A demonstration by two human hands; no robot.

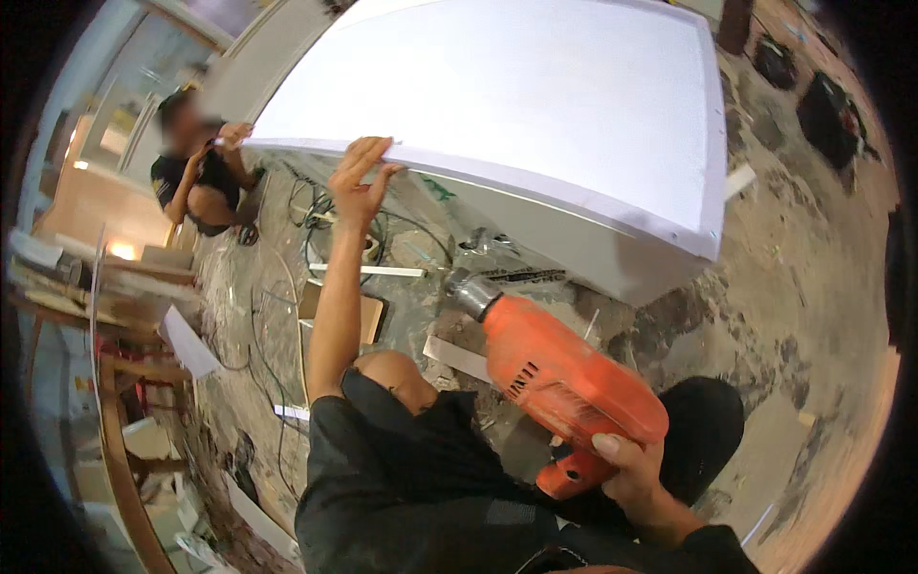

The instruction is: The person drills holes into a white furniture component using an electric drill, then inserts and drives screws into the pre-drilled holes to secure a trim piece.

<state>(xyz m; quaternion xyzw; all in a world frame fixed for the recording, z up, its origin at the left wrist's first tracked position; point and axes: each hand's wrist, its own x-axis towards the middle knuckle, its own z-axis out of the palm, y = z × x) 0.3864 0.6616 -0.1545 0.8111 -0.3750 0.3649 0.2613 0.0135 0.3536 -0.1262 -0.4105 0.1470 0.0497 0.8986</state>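
A large white box-shaped cabinet [535, 77] stands in front of me, with a pale edge strip [535, 182] running along its near upper side. My left hand [359, 182] grips this edge, fingers over the top and thumb against the near face. In my right hand [631, 469] is an orange power drill [564, 368], held by its handle. Its dark chuck [469, 292] points up and to the left, apart from the cabinet; no bit can be made out in it. Part of the drill's grip is hidden by my hand.
At the far left a co-worker [206, 172] crouches, hands on the strip's end. Cables [382, 230], a white strip [373, 271], a brown board [368, 320] and plastic wrap lie on the stained floor. Black bags [827, 120] lie far right; a wooden frame [124, 459] stands left.
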